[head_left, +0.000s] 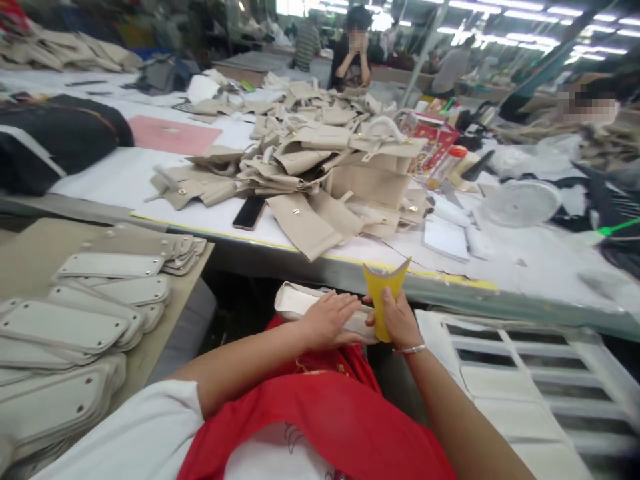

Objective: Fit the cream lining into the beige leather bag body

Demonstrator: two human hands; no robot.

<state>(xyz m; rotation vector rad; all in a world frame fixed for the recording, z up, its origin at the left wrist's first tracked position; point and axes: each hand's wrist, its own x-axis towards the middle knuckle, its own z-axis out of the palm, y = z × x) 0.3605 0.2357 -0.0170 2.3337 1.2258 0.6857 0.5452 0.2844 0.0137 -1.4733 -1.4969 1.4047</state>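
My left hand (333,320) lies flat, fingers stretched out and side by side, on a long off-white piece (300,300) across my lap. The piece's left end sticks out past the hand. To the right, my right hand (397,320) is closed around a bent yellow card (384,293) with a curved-in top edge, held upright at the right end of the off-white piece. The fingertips behind the card are partly hidden. Below both hands is a red apron (320,407).
Beige bag parts (320,160) are heaped on the white-covered table (175,223), beside a phone (249,213). White straps (65,327) are stacked on a board at the left. A slotted rack (525,373) stands at the right. Several people are farther back.
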